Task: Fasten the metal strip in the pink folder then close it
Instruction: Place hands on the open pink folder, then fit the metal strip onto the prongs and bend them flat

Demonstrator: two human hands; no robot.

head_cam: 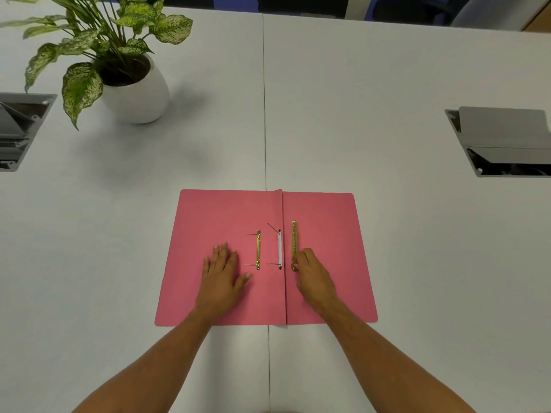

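Observation:
The pink folder (325, 216) lies open and flat on the white table. A gold metal strip (294, 239) lies on its right flap beside the spine. My right hand (313, 275) has its fingertips pinched on the strip's near end. A second gold metal piece (258, 250) with thin prongs lies on the left flap. Beside the spine is a white strip (280, 250) with two holes and thin prongs sticking out. My left hand (222, 272) rests flat on the left flap, fingers spread, holding nothing.
A potted plant in a white pot (137, 93) stands at the back left. Grey cable hatches are set into the table at the left edge (21, 129) and the right edge (504, 141). A seam (264, 114) runs down the table's middle.

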